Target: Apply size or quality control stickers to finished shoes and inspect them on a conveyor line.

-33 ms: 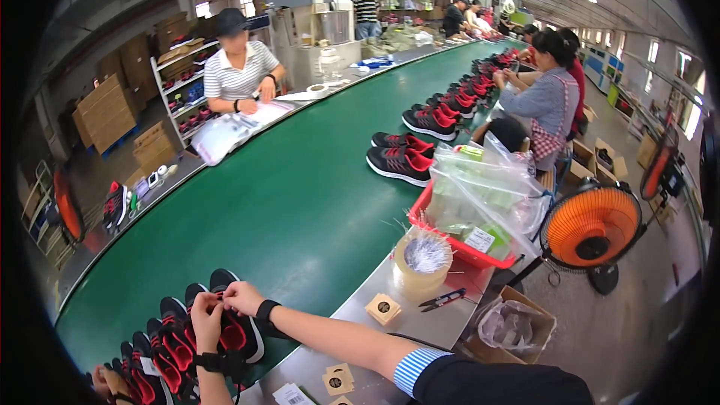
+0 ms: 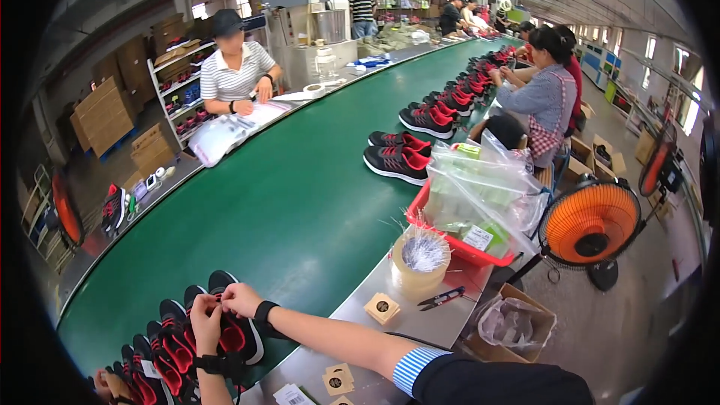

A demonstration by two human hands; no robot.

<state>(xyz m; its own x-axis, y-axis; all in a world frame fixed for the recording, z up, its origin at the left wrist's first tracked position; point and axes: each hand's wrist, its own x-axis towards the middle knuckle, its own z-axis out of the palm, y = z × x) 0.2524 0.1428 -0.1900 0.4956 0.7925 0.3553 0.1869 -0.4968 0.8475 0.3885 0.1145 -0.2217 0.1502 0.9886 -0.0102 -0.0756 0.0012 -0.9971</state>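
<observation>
My left hand [image 2: 205, 321] and my right hand [image 2: 241, 300] meet over a black sneaker with red lining [image 2: 235, 336] at the near end of a row. Fingertips of both hands are pinched together near its laces; whatever lies between them is too small to make out. More black and red sneakers [image 2: 174, 349] stand packed to the left of my left hand. A white tag [image 2: 150, 368] lies on one of them. At the lower left edge another person's hand [image 2: 112, 384] reaches toward the row.
Right of my forearm, the metal ledge [image 2: 360, 350] bears kraft tags [image 2: 382, 307], thread snips [image 2: 442, 298] and a tape roll [image 2: 421, 264] filled with plastic fasteners. Beyond sit a red basket [image 2: 480, 253] of plastic bags and an orange fan [image 2: 591, 223]. Sneakers [image 2: 396, 159] line the green belt [image 2: 300, 202].
The view has shifted very slightly. Both my hands keep the same pinch over the sneaker, and across the belt the person's hands have moved a little over the white sheet.
</observation>
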